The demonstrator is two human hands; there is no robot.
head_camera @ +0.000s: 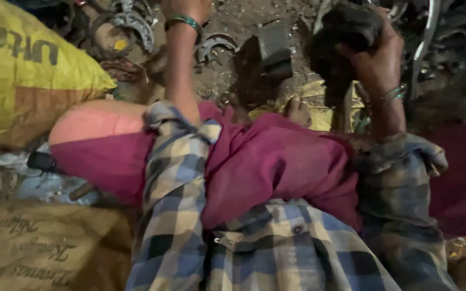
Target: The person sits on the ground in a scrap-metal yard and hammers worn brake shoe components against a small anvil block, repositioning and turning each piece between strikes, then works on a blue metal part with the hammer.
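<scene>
currently mid-sort: right hand [376, 54] clamped around dark greasy lump [346, 29] held up over scrap pile [227, 54], left hand [184, 8] cut off at frame top so grip unclear; next needs a clear drop spot.

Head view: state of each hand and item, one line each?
right hand: raised, closed around a dark grimy lump
dark lump: held off the ground in the right hand
left hand: reaching forward, mostly cut off by the frame edge; grip cannot be told
yellow sack: bulging, lying at the left
brown sack: lying flat, lower left
curved metal pieces: scattered loose on the dirt
</scene>
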